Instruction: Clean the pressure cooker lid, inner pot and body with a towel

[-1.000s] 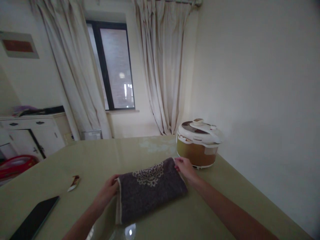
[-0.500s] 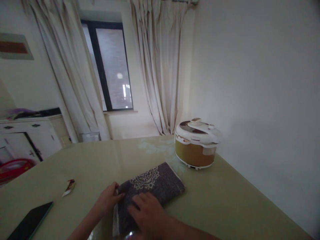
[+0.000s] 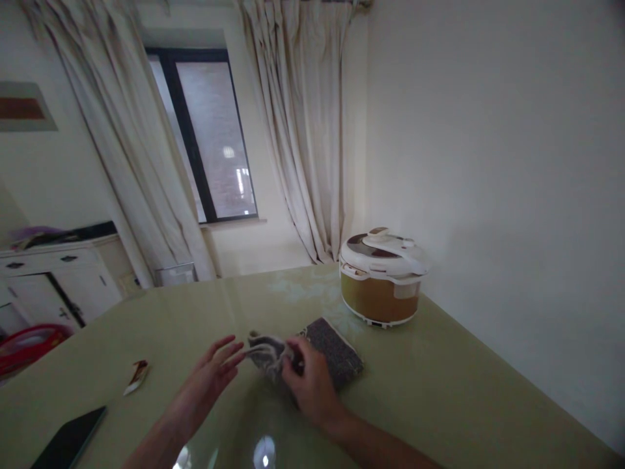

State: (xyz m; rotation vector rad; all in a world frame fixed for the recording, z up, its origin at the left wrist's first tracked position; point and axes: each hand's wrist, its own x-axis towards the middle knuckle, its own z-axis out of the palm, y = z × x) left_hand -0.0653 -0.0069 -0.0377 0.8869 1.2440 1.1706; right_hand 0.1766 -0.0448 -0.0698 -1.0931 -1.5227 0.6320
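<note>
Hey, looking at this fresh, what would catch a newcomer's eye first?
Probably the round white-and-gold electric cooker, near the wall on the right of the glossy pale green table. Nearer the middle, the bare right hand grips a folded dark grey cloth, with the open left hand close to its bunched end.

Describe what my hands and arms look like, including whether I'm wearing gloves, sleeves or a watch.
Your left hand and right hand are bare, without gloves. Both forearms are uncovered as far as they show: no sleeve, watch or bracelet is visible. Small rings or nail polish are too blurred to judge.
</note>
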